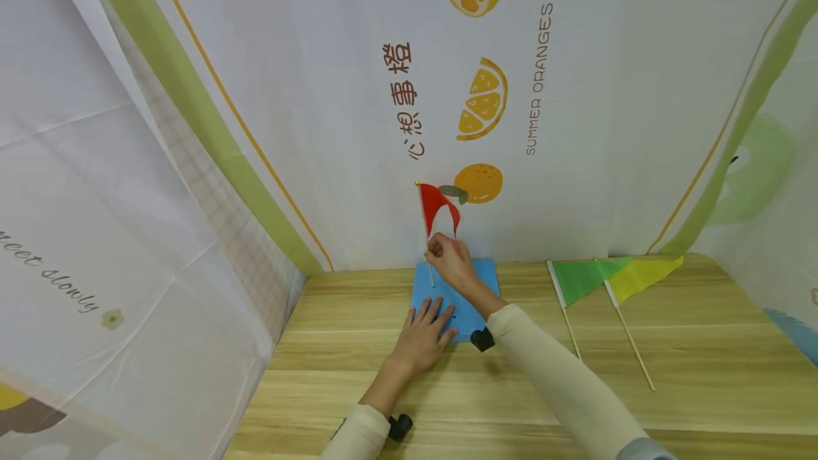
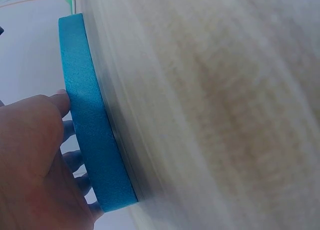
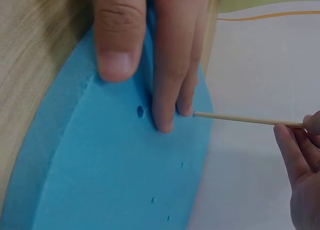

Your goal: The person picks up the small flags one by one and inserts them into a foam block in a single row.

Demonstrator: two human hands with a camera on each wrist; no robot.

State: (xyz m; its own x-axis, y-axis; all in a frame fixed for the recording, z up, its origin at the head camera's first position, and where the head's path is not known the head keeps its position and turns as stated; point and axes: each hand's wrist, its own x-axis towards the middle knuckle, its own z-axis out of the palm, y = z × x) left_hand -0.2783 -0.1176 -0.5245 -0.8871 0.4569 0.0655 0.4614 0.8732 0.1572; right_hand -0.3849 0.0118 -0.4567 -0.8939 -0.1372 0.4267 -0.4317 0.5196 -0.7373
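Observation:
A blue foam block [image 1: 481, 288] lies flat on the table, its thick edge plain in the left wrist view. My left hand [image 1: 422, 338] rests on its near left part with the fingers spread. Above the block, my right hand [image 1: 452, 261] pinches the thin wooden stick [image 3: 240, 118] of a red triangular flag [image 1: 432, 203] between thumb and fingers. The flag stands nearly upright with a small yellow ball at its top. Its stick's lower end meets the block just beyond the left fingertips; how deep it sits cannot be told. Several small holes show in the block's top.
To the right, a green flag [image 1: 581, 280] and a yellow flag [image 1: 642, 278] lie on the wooden table [image 1: 345, 346], their sticks pointing towards me. A white curtain [image 1: 332, 126] printed with oranges hangs right behind the block. Another cloth [image 1: 160, 233] hangs at the left.

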